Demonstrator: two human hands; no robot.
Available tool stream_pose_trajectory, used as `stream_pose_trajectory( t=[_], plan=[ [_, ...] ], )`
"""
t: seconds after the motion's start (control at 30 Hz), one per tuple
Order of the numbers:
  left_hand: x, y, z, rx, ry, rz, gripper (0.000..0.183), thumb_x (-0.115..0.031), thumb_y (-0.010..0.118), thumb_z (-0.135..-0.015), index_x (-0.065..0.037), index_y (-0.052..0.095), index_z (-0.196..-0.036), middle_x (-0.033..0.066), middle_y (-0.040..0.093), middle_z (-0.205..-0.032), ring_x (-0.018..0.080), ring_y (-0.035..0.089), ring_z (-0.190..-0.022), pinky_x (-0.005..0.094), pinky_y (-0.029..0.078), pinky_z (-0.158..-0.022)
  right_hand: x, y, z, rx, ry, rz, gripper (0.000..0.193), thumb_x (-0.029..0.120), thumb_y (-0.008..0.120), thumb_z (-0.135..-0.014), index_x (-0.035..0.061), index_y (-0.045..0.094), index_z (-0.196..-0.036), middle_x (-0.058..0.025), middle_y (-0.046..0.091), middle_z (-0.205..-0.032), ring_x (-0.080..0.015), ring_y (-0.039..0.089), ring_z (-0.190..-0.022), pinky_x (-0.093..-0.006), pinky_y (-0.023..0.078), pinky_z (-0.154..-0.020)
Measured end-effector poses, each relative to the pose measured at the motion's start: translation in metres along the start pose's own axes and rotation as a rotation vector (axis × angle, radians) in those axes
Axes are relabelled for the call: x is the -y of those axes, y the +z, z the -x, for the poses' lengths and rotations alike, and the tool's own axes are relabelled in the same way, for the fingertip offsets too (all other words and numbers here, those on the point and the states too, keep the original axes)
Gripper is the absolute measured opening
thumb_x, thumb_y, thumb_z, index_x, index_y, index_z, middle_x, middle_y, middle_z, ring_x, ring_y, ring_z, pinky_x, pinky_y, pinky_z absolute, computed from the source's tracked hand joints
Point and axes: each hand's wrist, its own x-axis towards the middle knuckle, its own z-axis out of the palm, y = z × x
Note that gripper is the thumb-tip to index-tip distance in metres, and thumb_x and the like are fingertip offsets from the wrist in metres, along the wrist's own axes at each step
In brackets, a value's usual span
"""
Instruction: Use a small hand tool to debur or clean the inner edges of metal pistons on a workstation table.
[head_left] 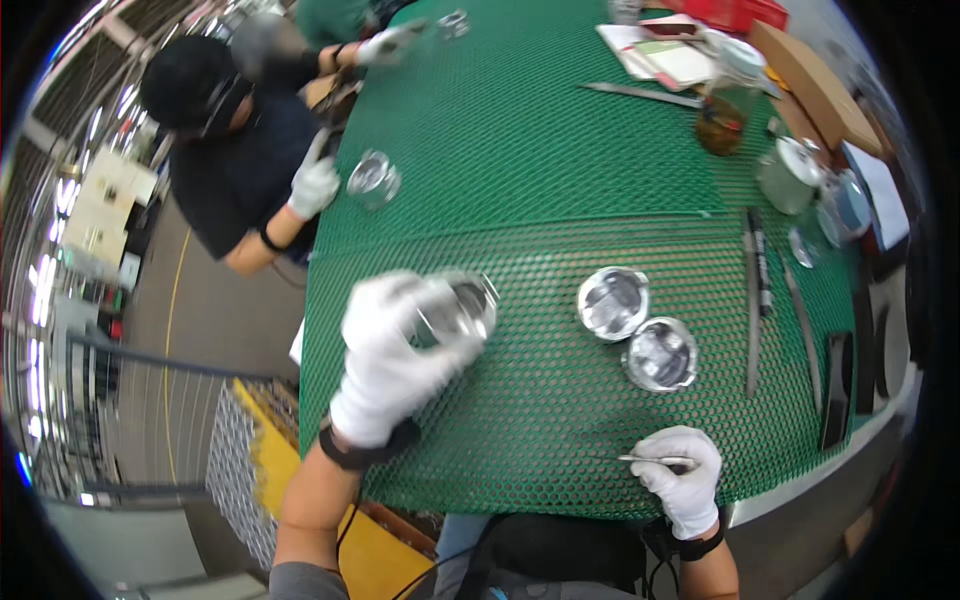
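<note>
My left hand (390, 345), in a white glove and smeared by motion, grips a shiny round metal part (474, 306) that looks like an engine piston. It is held over the left half of the green mesh mat (520, 420). Two similar metal pistons, one (613, 302) slightly farther away and the other (661, 354) nearer, lie side by side on the mat right of it. Close to the mat's front edge, my gloved right hand (685, 478) pinches a slim metal hand tool (660, 460), its thin end pointing left.
Along the right lie a black marker (761, 270), thin files (752, 340) and a black-handled tool (837, 390). Jars (790, 175), papers and a cardboard box (815, 85) crowd the far right. Across the left edge, a co-worker's gloved hand (314, 183) is near another metal part (374, 180).
</note>
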Motion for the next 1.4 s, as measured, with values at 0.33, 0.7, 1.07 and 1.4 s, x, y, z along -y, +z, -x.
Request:
stream_pose_trajectory(
  t=[0.33, 0.7, 1.07, 1.4],
  plan=[
    [0.023, 0.057, -0.078, 0.185, 0.028, -0.118, 0.126, -0.045, 0.099, -0.052, 0.003, 0.04, -0.153, 0.03, 0.045, -0.153, 0.0484, 0.043, -0.143, 0.0528, 0.035, -0.121, 0.002, -0.001, 0.0, 0.104, 0.045, -0.063, 0.015, -0.005, 0.086, -0.078, -0.002, 0.077, -0.09, -0.014, 0.076, -0.093, -0.0162, 0.074, -0.07, -0.0262, 0.06, -0.062],
    [-0.044, 0.062, -0.031, 0.684, 0.009, 0.632, 0.078, -0.014, 0.092, -0.073, -0.002, 0.055, -0.141, 0.012, 0.067, -0.126, 0.0201, 0.068, -0.11, 0.0339, 0.055, -0.098, 0.003, 0.005, -0.001, 0.118, 0.019, -0.049, 0.019, -0.004, 0.086, -0.08, -0.0027, 0.077, -0.096, -0.0101, 0.076, -0.088, -0.0117, 0.072, -0.07, -0.0238, 0.057, -0.06],
    [-0.045, 0.022, 0.143, 0.195, -0.326, 0.613, 0.108, -0.01, 0.099, -0.062, -0.002, 0.042, -0.153, 0.0165, 0.068, -0.127, 0.0268, 0.068, -0.117, 0.0367, 0.054, -0.101, 0.054, 0.064, -0.011, 0.122, -0.44, 0.129, 0.023, -0.002, 0.086, -0.077, 0.0028, 0.072, -0.095, -0.0112, 0.074, -0.08, -0.021, 0.074, -0.066, -0.0287, 0.06, -0.057],
    [-0.065, 0.031, 0.16, -0.107, -0.277, 0.349, 0.098, -0.017, 0.095, -0.06, -0.001, 0.05, -0.146, 0.0167, 0.068, -0.121, 0.0363, 0.068, -0.107, 0.0454, 0.053, -0.092, 0.04, 0.114, -0.022, 0.374, -0.769, 0.776, 0.031, 0.015, 0.084, -0.073, 0.0179, 0.069, -0.099, 0.0001, 0.064, -0.086, -0.0231, 0.06, -0.071, -0.0367, 0.05, -0.065]
  ],
)
